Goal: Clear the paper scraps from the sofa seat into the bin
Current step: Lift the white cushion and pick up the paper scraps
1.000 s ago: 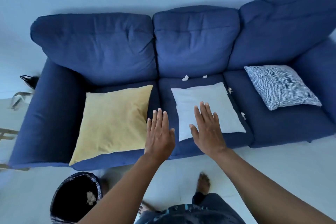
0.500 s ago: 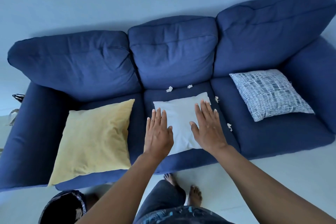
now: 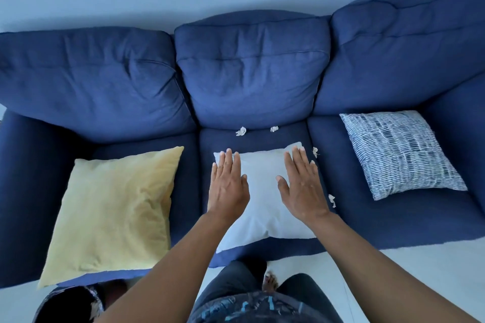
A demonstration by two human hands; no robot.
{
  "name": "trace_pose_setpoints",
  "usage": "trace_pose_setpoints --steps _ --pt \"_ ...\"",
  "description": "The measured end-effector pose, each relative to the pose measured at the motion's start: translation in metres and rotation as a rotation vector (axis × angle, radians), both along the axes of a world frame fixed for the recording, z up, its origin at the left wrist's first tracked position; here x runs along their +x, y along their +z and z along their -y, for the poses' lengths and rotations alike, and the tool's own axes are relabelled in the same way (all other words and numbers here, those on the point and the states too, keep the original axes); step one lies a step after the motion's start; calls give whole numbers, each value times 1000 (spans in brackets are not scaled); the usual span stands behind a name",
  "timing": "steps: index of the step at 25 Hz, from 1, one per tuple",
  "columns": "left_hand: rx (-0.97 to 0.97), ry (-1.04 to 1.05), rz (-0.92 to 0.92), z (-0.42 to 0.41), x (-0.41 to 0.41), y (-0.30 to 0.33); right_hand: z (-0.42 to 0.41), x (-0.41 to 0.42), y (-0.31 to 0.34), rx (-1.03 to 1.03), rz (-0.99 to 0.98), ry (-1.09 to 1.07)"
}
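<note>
A white pillow (image 3: 262, 196) lies on the middle seat of the blue sofa (image 3: 252, 71). My left hand (image 3: 227, 186) and my right hand (image 3: 303, 186) are stretched flat over it, fingers straight, one near each side. Whether they touch the fabric I cannot tell. Small white paper scraps lie on the seat: one (image 3: 241, 131) and another (image 3: 274, 129) behind the pillow at the backrest, one (image 3: 315, 151) by the pillow's far right corner, one (image 3: 332, 200) at its right edge. The bin (image 3: 65, 304), lined with a dark bag, stands on the floor at the bottom left.
A yellow pillow (image 3: 115, 212) covers the left seat and a blue-and-white patterned pillow (image 3: 401, 152) lies on the right seat. The pale floor (image 3: 420, 270) runs along the sofa's front. My legs and a bare foot (image 3: 270, 283) are below.
I have stepped closer to the sofa. Both hands have moved forward and apart over the white pillow. The bin has slid toward the lower left of the view.
</note>
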State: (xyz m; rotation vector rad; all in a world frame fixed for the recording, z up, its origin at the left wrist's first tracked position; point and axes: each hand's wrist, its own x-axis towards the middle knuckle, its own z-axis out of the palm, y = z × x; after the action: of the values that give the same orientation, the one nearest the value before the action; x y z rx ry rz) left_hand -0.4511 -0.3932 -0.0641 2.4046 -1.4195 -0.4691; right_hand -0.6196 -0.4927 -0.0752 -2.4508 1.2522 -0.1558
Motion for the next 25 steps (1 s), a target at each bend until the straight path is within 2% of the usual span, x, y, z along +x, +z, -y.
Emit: trace_pose_setpoints --steps 8,11,17,20,25 --pt "97 31 -129 69 52 -40 60 55 -36 94 7 -21" --pt "110 126 -191 96 66 -66 88 72 -68 137 -11 12" --pt "180 220 -249 143 82 -154 149 104 -156 186 -49 64" --pt "153 282 -277 173 92 -199 173 113 -196 197 -64 94" --pt "180 567 -315 227 117 -276 202 121 -252 202 -38 97"
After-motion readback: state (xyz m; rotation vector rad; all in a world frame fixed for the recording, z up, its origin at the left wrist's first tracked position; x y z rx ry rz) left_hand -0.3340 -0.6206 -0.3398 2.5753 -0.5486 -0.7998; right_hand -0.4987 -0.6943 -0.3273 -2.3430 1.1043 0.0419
